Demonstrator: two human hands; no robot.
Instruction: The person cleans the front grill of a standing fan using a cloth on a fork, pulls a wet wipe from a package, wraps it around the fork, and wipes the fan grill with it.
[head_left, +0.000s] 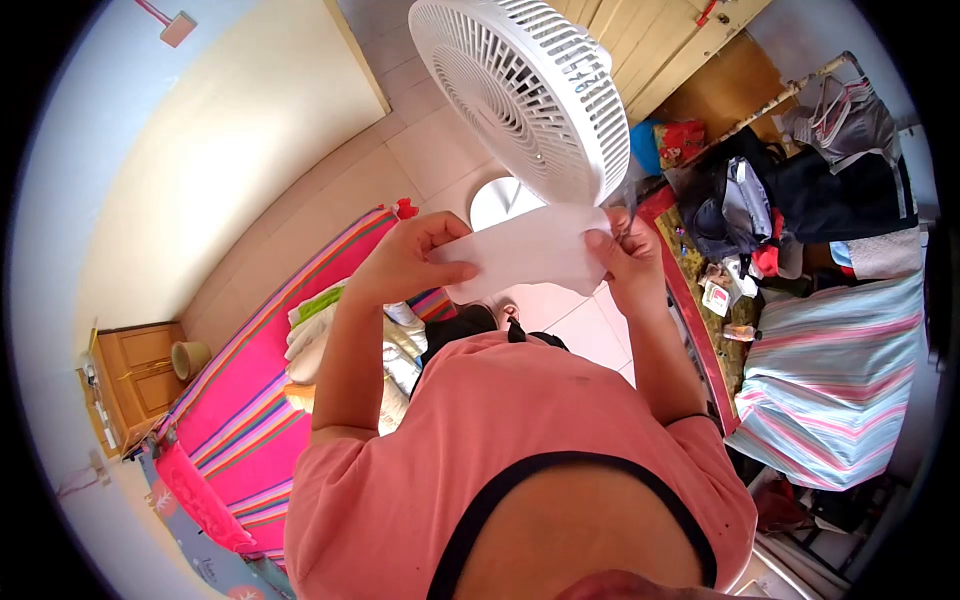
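A thin white sheet, perhaps a wipe or tissue, is stretched between both hands in front of my chest. My left hand pinches one end between thumb and fingers. At the other end, my right hand grips it with the thumb on top and the fingers mostly hidden behind. Just beyond the sheet stands a white fan, its round grille tilted and its round base on the floor. Neither hand appears to touch the fan.
To the left is a bed with a pink striped cover and folded clothes. A wooden cabinet stands farther left. On the right are a cluttered table, a striped cloth and hanging clothes. A yellowish door is behind.
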